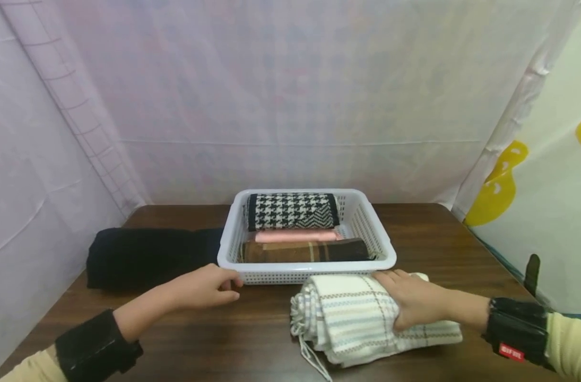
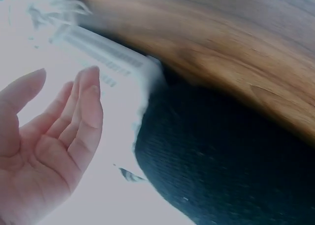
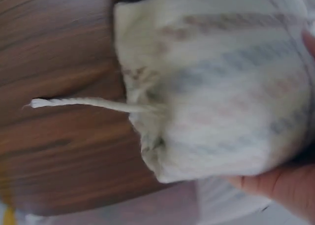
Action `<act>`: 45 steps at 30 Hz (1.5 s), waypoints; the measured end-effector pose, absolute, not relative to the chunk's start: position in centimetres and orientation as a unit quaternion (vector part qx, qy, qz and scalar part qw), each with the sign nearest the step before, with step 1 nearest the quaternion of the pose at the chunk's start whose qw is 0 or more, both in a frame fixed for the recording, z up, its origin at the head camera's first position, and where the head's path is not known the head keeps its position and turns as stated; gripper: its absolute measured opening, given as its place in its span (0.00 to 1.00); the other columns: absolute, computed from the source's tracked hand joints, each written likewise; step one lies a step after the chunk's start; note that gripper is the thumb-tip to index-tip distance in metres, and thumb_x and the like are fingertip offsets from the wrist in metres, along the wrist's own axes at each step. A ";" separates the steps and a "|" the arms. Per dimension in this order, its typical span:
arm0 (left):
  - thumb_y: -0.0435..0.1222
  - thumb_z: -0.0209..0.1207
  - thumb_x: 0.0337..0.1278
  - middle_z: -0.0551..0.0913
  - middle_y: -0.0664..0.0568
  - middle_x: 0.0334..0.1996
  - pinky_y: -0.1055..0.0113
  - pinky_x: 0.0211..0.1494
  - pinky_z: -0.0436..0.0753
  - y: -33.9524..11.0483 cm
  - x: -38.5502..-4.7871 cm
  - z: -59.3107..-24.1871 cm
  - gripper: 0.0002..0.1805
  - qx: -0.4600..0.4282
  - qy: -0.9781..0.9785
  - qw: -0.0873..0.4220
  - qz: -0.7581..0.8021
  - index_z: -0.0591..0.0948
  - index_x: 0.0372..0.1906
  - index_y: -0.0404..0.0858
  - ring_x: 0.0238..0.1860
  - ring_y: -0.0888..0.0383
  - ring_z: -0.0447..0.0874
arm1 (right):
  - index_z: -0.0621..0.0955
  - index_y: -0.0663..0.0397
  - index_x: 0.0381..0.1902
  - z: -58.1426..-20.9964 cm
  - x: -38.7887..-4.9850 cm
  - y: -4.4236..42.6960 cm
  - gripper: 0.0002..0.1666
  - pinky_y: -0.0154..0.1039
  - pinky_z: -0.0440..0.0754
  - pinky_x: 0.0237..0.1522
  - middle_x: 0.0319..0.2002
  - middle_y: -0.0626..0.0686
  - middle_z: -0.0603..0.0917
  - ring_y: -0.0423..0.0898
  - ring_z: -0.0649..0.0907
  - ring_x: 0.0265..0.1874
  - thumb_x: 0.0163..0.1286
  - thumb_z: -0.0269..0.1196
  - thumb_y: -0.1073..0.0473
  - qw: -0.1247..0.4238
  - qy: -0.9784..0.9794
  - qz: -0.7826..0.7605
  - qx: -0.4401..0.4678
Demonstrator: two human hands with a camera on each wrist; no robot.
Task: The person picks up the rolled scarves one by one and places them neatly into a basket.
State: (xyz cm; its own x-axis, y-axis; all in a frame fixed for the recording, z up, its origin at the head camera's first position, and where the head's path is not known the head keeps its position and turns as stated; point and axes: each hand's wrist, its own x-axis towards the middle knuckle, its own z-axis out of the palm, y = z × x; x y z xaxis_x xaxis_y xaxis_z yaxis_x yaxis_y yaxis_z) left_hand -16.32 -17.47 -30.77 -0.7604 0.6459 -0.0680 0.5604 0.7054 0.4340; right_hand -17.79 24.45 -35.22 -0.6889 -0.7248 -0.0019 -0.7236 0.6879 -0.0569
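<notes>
A white scarf [image 1: 349, 318] with pale blue and brown stripes lies loosely rolled at the table's front, fringe and a cord trailing left. My right hand [image 1: 416, 300] grips its right part from above, thumb on the near side. In the right wrist view the scarf [image 3: 221, 97] looks blurred, a twisted tassel sticking out and part of my hand [image 3: 285, 188] along its edge. My left hand [image 1: 209, 286] hovers by the front left corner of the white basket [image 1: 306, 266]; in the left wrist view, its palm shows with nothing held and fingers slightly bent.
Inside the basket lie a black-and-white houndstooth roll [image 1: 295, 211], a pink roll [image 1: 295, 236] and a brown plaid roll [image 1: 290, 252]. A thick black fabric roll [image 1: 147, 257] sits left of the basket on the brown wooden table [image 1: 252, 339]. White cloth walls [image 1: 290, 106] stand behind and beside.
</notes>
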 end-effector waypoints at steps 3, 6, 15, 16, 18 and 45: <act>0.40 0.55 0.59 0.82 0.55 0.32 0.68 0.36 0.78 -16.5 -15.9 -30.4 0.15 0.348 0.913 0.078 0.196 0.78 0.47 0.35 0.32 0.65 0.79 | 0.64 0.68 0.60 -35.6 -17.6 21.9 0.60 0.54 0.73 0.51 0.53 0.62 0.74 0.59 0.74 0.50 0.32 0.73 0.41 -0.003 0.921 -0.025 -0.390; 0.45 0.53 0.62 0.81 0.46 0.47 0.58 0.50 0.77 -15.5 -15.4 -30.2 0.23 0.344 0.918 0.065 0.188 0.74 0.55 0.33 0.48 0.54 0.79 | 0.64 0.68 0.59 -35.7 -17.4 19.5 0.59 0.53 0.72 0.52 0.52 0.64 0.74 0.60 0.75 0.50 0.33 0.73 0.41 -0.010 0.923 -0.023 -0.384; 0.53 0.59 0.51 0.75 0.38 0.54 0.54 0.57 0.72 -13.2 -14.2 -31.4 0.38 0.351 0.931 0.005 0.101 0.69 0.60 0.28 0.54 0.46 0.75 | 0.66 0.61 0.59 -35.7 -16.8 14.0 0.58 0.51 0.77 0.42 0.46 0.61 0.77 0.58 0.77 0.43 0.32 0.72 0.37 -0.019 0.930 -0.003 -0.367; 0.53 0.61 0.49 0.76 0.37 0.52 0.53 0.55 0.73 -13.0 -14.1 -31.5 0.39 0.344 0.935 -0.008 0.088 0.69 0.59 0.28 0.52 0.45 0.76 | 0.66 0.60 0.59 -35.7 -16.8 13.5 0.59 0.50 0.78 0.40 0.45 0.61 0.78 0.58 0.78 0.42 0.31 0.72 0.36 -0.021 0.931 0.004 -0.365; 0.53 0.64 0.44 0.78 0.36 0.49 0.52 0.49 0.76 -12.7 -13.9 -31.7 0.41 0.317 0.946 -0.015 0.070 0.69 0.59 0.30 0.48 0.43 0.78 | 0.65 0.58 0.60 -35.6 -16.9 12.8 0.59 0.50 0.79 0.36 0.44 0.61 0.78 0.58 0.78 0.40 0.31 0.71 0.35 -0.022 0.932 0.016 -0.362; 0.46 0.77 0.16 0.79 0.43 0.41 0.59 0.46 0.75 -14.8 -16.4 -35.9 0.59 0.224 0.917 0.165 0.287 0.58 0.62 0.31 0.41 0.53 0.77 | 0.57 0.60 0.62 -35.8 -20.7 19.9 0.61 0.37 0.65 0.59 0.55 0.51 0.68 0.43 0.70 0.54 0.31 0.78 0.56 0.264 0.817 -0.242 -0.452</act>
